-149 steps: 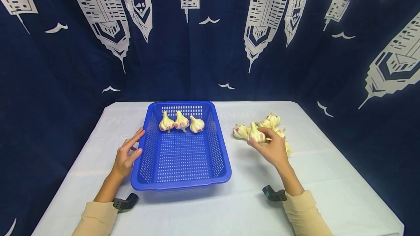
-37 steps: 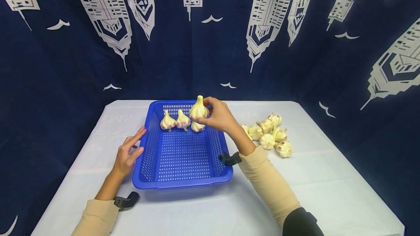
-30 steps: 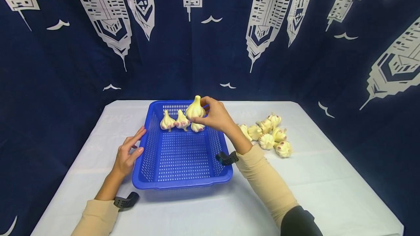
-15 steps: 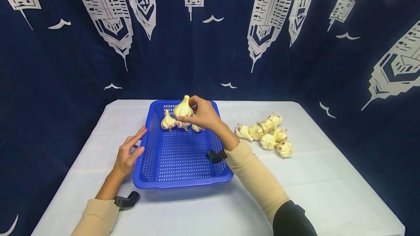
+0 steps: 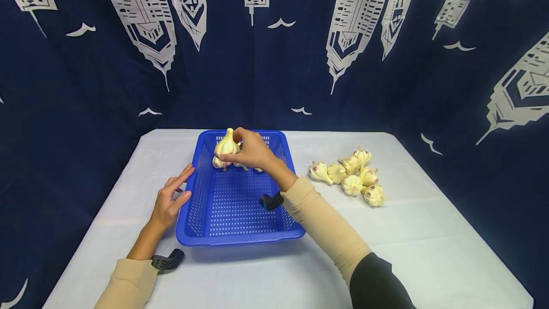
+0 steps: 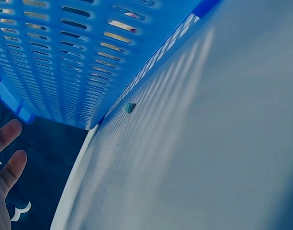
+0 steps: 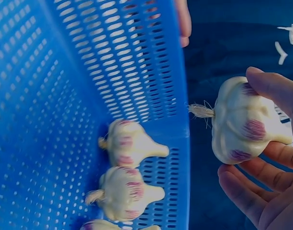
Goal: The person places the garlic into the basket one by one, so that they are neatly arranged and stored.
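A garlic bulb (image 5: 227,145) with its neck pointing up is held between the thumb and fingers of my right hand (image 5: 252,149), above the far left part of the blue basket (image 5: 240,241). The right wrist view shows that held garlic bulb (image 7: 247,122) with purple streaks and a tuft of roots. Beneath it, a row of garlic bulbs (image 7: 129,191) lies along the basket's far wall, partly covered by my hand in the head view. My left hand (image 5: 168,201) rests its extended fingers against the basket's left rim.
Several garlic bulbs (image 5: 351,185) are grouped on the white tablecloth (image 5: 407,242) right of the basket. A dark blue curtain (image 5: 249,85) with printed white buildings hangs behind the table. In the left wrist view a small greenish bit (image 6: 129,108) shows beside the basket wall.
My right hand has picked a garlic bulb from the right-hand group, carried it over the basket, then moved left along the row. My left hand has stayed at the rim.
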A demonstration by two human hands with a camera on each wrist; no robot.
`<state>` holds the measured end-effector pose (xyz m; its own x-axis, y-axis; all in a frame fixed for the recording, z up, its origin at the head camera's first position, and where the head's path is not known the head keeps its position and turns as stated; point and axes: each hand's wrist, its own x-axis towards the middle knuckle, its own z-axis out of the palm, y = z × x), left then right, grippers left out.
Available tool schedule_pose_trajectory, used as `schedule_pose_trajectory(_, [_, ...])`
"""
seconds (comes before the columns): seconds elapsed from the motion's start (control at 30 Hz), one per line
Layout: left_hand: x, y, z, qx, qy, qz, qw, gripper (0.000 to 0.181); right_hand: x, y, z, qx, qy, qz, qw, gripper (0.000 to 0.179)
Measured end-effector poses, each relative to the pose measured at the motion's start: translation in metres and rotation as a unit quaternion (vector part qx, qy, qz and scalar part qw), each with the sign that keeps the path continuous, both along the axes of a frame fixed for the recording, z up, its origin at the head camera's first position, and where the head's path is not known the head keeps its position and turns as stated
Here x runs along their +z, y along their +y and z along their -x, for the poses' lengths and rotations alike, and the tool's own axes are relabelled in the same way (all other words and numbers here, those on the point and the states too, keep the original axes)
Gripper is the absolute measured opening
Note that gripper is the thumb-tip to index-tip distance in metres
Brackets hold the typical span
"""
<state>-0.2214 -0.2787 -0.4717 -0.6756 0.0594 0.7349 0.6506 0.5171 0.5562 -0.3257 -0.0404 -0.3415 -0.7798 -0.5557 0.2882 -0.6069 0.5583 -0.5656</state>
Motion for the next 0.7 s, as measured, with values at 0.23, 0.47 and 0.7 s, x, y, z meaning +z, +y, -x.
schedule_pose_trajectory(0.23, [0.000,-0.001,0.001,-0.001,0.000,0.001,1.0000,0.055,-0.006,-0.014,0.006,0.001,-0.020,-0.013,0.9997,0.063])
schedule_pose_trajectory(0.47, [0.001,-0.002,0.001,0.000,-0.014,0.003,0.9999,0.056,-0.015,-0.028,0.009,-0.005,-0.022,-0.024,0.9995,0.061])
schedule_pose_trajectory(0.7, [-0.001,-0.001,0.001,0.000,-0.022,-0.004,0.9998,0.055,-0.032,-0.024,0.016,0.011,-0.042,-0.046,0.9980,0.057])
